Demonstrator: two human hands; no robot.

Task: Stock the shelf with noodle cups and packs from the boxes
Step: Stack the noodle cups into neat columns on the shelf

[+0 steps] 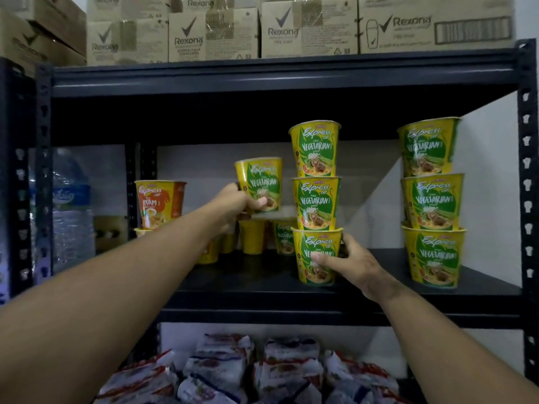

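On middle shelf: yellow-green vegetarian noodle cups, two stacks of three
Left hand: fingers wrapped round single vegetarian cup, held upright above rear cups
Right hand: fingers grip bottom cup of centre stack
Orange ayam cup: far left
Noodle packs: shelf below

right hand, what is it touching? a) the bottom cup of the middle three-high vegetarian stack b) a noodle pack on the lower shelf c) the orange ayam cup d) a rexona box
a: the right hand wraps its fingers around the bottom cup of the middle stack, while the left hand holds a separate vegetarian cup up.
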